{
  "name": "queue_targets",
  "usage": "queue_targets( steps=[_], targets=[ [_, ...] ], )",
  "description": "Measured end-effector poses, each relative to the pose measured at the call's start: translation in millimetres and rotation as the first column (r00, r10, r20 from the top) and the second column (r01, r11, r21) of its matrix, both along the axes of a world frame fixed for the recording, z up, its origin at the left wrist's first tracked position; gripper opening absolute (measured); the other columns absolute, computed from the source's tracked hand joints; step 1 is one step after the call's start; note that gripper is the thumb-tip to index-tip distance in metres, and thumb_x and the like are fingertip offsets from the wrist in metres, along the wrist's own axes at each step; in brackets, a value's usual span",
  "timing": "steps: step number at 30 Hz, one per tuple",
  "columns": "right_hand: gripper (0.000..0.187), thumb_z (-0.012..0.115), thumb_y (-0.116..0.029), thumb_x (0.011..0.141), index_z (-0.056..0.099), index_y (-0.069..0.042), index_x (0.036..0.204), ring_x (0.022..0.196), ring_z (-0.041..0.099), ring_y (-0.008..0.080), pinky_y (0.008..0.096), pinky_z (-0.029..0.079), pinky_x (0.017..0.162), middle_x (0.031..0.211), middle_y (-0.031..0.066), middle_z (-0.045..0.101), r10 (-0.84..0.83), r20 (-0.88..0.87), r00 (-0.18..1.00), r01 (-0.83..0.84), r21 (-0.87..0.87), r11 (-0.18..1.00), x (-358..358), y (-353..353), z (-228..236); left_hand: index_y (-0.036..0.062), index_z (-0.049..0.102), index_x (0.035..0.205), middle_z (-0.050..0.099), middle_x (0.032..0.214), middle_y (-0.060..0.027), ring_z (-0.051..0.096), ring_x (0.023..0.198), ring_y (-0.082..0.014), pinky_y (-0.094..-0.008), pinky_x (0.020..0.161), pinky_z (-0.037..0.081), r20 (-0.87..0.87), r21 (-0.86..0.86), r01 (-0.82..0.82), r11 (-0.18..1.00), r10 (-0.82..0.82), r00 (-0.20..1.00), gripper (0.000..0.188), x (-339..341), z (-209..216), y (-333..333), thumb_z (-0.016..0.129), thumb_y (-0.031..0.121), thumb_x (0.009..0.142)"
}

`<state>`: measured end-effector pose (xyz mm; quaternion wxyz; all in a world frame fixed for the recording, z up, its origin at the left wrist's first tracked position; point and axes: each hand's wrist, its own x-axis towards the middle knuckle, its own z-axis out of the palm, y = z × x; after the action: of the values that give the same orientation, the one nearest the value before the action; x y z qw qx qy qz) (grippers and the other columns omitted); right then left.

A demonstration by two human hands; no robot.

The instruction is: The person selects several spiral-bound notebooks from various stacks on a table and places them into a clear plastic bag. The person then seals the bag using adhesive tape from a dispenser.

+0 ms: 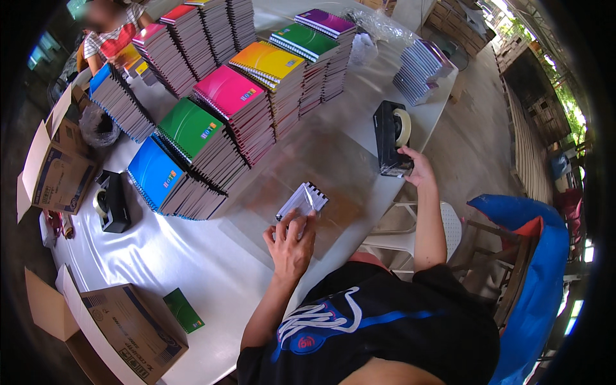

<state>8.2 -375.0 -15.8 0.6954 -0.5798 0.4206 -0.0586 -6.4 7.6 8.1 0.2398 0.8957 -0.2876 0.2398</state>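
Note:
My left hand (292, 247) rests with bent fingers on a small spiral-bound pack (303, 201), pale with dark binding teeth, holding it down on the table. Shiny clear film seems to cover the pack. Beneath it a clear plastic sheet (346, 212) lies spread out. At the near end of a black tape dispenser (387, 138), my right hand (420, 168) has its fingers closed by the cutting edge. Any tape between the fingertips is too small to make out. The dispenser carries a roll of tape (402, 127).
Tall stacks of spiral notebooks, topped blue (156, 173), green (189, 128), pink (230, 90) and yellow (266, 62), stand beyond my left hand. A second dispenser (112, 202) and open cartons (131, 330) are at left. A person (112, 32) sits across. A white chair (410, 228) stands right.

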Motion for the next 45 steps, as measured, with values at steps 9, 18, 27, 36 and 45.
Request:
queue_targets(
  steps=[9, 18, 27, 36, 45],
  targets=[
    [0.021, 0.06, -0.029, 0.085, 0.068, -0.022, 0.102, 0.137, 0.02, 0.0267, 0.0685, 0.003, 0.101, 0.129, 0.0048, 0.052, 0.083, -0.035, 0.996, -0.087, -0.636, 0.767, -78.9, 6.5, -47.5, 0.0202, 0.066, 0.109, 0.058, 0.102, 0.0028, 0.055, 0.101, -0.0157, -0.0399, 0.079, 0.035, -0.034, -0.009, 0.028, 1.0, -0.028, 0.999, 0.042, -1.5, 4.6, 3.2, 0.074, 0.012, 0.068],
    [0.025, 0.056, -0.025, 0.091, 0.07, -0.005, 0.09, 0.056, 0.054, 0.0063, 0.0213, 0.043, 0.054, 0.06, 0.0009, 0.058, 0.464, 0.046, 0.885, -0.325, -0.653, 0.684, -36.1, 130.1, 67.8, 0.0156, 0.061, 0.108, 0.061, 0.101, 0.002, 0.056, 0.101, -0.0175, -0.0415, 0.084, 0.035, -0.005, -0.056, 0.016, 0.998, -0.016, 1.0, 0.04, 1.2, -3.8, 3.5, 0.072, 0.01, 0.07],
    [0.037, 0.058, -0.032, 0.091, 0.069, 0.001, 0.079, 0.048, 0.046, 0.0081, 0.0223, 0.037, 0.046, 0.053, 0.0011, 0.052, 0.707, 0.139, 0.693, -0.715, 0.007, 0.699, -3.0, 230.5, 70.0, 0.0117, 0.054, 0.107, 0.064, 0.106, -0.0027, 0.058, 0.097, -0.0187, -0.0415, 0.085, 0.035, -0.057, -0.197, -0.026, 0.98, 0.015, 0.998, 0.044, 1.5, -6.8, 0.2, 0.075, 0.011, 0.068],
    [0.04, 0.061, -0.034, 0.09, 0.067, 0.001, 0.072, 0.041, 0.048, 0.0082, 0.0244, 0.038, 0.04, 0.049, 0.0004, 0.05, 0.713, -0.061, 0.699, -0.712, -0.162, 0.683, -13.7, 225.1, 55.9, 0.0138, 0.057, 0.116, 0.063, 0.106, -0.0023, 0.058, 0.096, -0.0164, -0.0395, 0.084, 0.034, -0.031, -0.103, -0.05, 0.993, 0.047, 0.998, 0.049, 0.7, -6.5, 0.3, 0.074, 0.014, 0.07],
    [0.027, 0.06, -0.021, 0.089, 0.068, -0.002, 0.072, 0.042, 0.055, 0.0118, 0.0254, 0.042, 0.041, 0.051, 0.0035, 0.056, 0.738, -0.145, 0.659, -0.728, -0.369, 0.578, -25.0, 212.8, 16.3, 0.0224, 0.062, 0.118, 0.052, 0.097, -0.0045, 0.054, 0.095, -0.0206, -0.0378, 0.079, 0.034, -0.305, 0.016, -0.072, 0.997, 0.074, 0.95, 0.05, 1.4, 21.3, -0.9, 0.072, 0.022, 0.069]
  ],
)
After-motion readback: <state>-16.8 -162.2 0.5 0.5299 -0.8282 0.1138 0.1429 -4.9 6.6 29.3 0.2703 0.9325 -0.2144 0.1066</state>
